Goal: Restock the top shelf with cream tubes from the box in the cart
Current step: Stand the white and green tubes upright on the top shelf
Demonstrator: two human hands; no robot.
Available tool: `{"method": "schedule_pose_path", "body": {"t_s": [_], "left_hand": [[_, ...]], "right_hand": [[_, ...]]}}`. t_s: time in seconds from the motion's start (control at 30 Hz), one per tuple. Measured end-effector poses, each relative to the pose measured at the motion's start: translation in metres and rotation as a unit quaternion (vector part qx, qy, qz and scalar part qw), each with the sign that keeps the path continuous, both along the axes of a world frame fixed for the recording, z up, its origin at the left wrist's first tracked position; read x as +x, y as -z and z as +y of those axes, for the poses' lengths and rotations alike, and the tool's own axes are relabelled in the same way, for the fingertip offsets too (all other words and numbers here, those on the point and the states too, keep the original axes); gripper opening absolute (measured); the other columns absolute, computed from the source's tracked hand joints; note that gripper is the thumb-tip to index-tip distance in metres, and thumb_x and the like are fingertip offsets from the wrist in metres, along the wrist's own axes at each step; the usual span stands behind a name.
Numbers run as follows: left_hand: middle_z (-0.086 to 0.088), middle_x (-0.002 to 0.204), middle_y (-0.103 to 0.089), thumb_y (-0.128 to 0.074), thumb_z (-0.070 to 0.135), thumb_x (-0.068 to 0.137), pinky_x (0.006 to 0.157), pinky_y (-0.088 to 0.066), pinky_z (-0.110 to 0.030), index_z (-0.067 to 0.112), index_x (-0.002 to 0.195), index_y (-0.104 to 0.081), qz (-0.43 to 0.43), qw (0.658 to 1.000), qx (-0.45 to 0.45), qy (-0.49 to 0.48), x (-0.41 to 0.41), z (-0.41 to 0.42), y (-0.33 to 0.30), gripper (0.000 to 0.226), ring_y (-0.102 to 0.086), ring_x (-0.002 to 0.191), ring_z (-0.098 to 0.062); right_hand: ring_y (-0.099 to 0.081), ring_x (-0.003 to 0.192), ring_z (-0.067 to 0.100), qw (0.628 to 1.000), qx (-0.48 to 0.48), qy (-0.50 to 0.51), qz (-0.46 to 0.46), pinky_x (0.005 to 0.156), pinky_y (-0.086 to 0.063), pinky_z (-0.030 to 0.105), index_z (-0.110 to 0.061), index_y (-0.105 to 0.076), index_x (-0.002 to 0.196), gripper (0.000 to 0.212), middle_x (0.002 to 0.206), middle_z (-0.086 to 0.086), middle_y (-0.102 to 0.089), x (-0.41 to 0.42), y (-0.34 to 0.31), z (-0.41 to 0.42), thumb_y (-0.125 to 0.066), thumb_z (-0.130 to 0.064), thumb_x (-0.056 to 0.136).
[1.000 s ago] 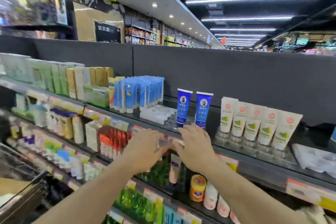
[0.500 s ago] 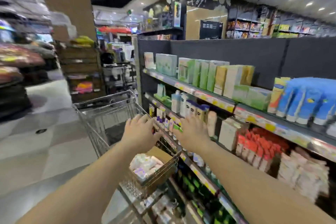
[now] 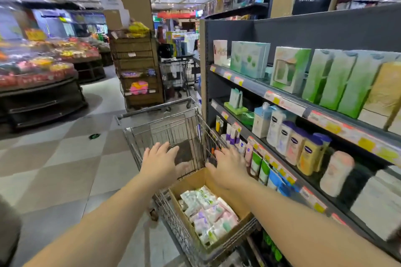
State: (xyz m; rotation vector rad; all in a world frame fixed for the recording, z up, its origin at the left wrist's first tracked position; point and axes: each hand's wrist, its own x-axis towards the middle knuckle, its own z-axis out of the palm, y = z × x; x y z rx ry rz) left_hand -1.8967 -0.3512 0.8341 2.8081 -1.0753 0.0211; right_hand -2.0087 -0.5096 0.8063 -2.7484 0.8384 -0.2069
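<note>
Both the left hand (image 3: 159, 161) and right hand (image 3: 230, 168) hover empty, fingers spread, above the brown cardboard box (image 3: 244, 208) of pastel cream tubes (image 3: 208, 214); reaching down to grasp tubes likely comes next.

A: What can't be made out? The labels on the packets in the cardboard box (image 3: 196, 182) are too small and blurred to read; whether they are tubes I cannot tell.

B: The right hand (image 3: 230, 168) hides part of the box's far corner; the cart (image 3: 173, 130) is cut off below by the frame's edge; the top shelf (image 3: 288, 98) runs out of view on the right; its price tags are smeared.

A: The produce stands (image 3: 39, 67) at far left are only coloured blur.
</note>
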Motion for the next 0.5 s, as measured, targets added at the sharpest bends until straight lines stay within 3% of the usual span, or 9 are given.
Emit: {"method": "schedule_pose_path", "body": {"t_s": [0.3,0.5], "left_hand": [[-0.002,0.160,-0.023,-0.046,0.063,0.090,0.120,-0.014,-0.048,0.029,0.151,-0.028,0.043,0.997,0.053,0.025,0.094,-0.099,0.068,0.072,-0.015,0.148,-0.028],[-0.001,0.155,-0.034,-0.051,0.062,0.088,0.117,-0.027,-0.041,0.026,0.148,-0.034,0.089,0.977,0.139,0.134,0.135,-0.158,0.143,0.072,-0.029,0.143,-0.024]], "right_hand": [[-0.018,0.147,0.028,0.999,0.033,0.013,0.024,0.121,-0.014,0.044,-0.020,-0.039,0.146,0.063,0.155,0.005,-0.033,0.076,0.047,-0.101,-0.040,-0.057,0.095],[-0.025,0.143,0.029,0.988,0.090,0.097,0.079,0.117,-0.023,0.043,-0.019,-0.042,0.143,0.060,0.150,0.008,-0.039,0.084,0.105,-0.146,-0.045,-0.053,0.094]]}}
